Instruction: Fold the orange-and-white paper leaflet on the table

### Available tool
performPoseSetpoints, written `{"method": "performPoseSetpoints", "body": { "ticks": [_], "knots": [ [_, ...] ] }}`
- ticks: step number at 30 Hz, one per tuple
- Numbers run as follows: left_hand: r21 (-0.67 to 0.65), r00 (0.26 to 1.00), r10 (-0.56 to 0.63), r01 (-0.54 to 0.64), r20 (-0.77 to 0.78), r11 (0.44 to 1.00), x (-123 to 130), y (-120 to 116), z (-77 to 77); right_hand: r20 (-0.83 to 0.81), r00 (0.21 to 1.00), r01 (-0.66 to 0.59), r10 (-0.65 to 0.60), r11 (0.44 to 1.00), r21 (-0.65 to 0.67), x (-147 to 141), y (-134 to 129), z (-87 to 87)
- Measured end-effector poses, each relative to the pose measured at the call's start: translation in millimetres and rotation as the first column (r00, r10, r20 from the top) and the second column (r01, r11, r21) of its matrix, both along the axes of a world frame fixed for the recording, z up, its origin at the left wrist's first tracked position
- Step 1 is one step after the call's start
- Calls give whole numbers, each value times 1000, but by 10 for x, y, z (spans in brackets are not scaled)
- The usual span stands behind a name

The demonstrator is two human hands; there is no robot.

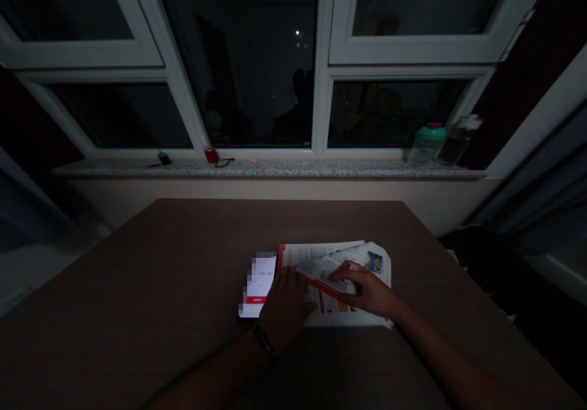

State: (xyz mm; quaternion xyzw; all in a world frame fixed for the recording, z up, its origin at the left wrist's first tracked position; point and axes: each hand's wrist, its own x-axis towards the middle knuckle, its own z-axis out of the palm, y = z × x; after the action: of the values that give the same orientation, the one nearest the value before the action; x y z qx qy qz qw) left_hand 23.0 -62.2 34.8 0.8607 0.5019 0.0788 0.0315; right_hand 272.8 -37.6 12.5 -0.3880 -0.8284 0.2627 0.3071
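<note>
Phone [260,286]: centre of the frame, lit screen up, just left of the paper; its lower right side partly behind the left hand.
Left hand [287,303]: open, palm down, fingers spread at the paper's left part, thumb out to the right.
Paper [337,319]: printed, white with red strips, right of centre; under the left hand's fingertips, reaching beneath and beyond the right hand; one part folded over diagonally.
Right hand [367,291]: fingers bent down on the folded part, a pink-and-dark patch at them; too dim to tell whether anything is gripped.
Table [137,288]: brown; far edge across mid-frame, side edges slanting to the lower corners; surface extends left of the phone, behind the paper and to its right.
Left arm: from lower left, rising rightward, dark band [263,341] at wrist.
Right arm: from lower right, rising leftward.
Sill [284,168]: speckled, beyond the table; two bottles [426,145] at right.
</note>
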Motion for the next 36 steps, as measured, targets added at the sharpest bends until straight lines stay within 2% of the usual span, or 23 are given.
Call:
{"method": "performPoseSetpoints", "body": {
  "ticks": [15,29,36],
  "knots": [
    [-45,998,-13,15,53,999,-32,24,-88,-16,999,-29,29,999,19,8,12,-16],
    [-21,999,-10,11,43,1000,-42,33,-81,-19,999,-36,36,999,29,13,16,-28],
    [-32,1000,-11,12,24,999,-28,37,-4,-11,999,-40,40,999,34,13,18,-20]
  ]
}}
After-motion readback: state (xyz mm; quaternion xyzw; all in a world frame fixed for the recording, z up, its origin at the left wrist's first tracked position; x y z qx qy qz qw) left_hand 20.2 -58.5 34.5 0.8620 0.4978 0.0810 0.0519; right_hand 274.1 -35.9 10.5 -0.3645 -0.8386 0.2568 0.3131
